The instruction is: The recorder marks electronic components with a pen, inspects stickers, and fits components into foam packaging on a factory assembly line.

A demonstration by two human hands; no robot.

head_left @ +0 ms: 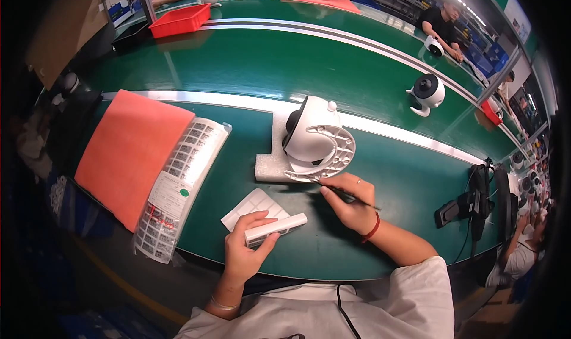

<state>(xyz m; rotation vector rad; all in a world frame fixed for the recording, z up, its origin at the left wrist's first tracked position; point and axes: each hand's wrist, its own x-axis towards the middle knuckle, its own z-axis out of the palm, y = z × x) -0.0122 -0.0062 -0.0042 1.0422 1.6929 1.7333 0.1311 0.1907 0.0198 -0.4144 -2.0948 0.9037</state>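
White cam-type unit (310, 141) sits just beyond the R hand (355, 203), tipped over on a white foam block (269, 169), ribbed underside of its base exposed. R hand pinches a thin dark tool (370, 206), tip at the base rim; can't tell if touching. L hand (245, 252) grips a rolled white label strip (276, 229), w/ a flat white sheet (253, 207) under/beside its fingers.

Progress, judging by this view: mid-work on this unit. Done: it's propped, tool's at the base, strip's in hand. Left: tool & strip not yet put down; no label made out on the base, so can't confirm more.

Further out: L of L hand, bagged label sheets (193, 145) partly under an orange sheet (134, 151). Well beyond R hand, a 2nd white unit (437, 95) approx. upright.
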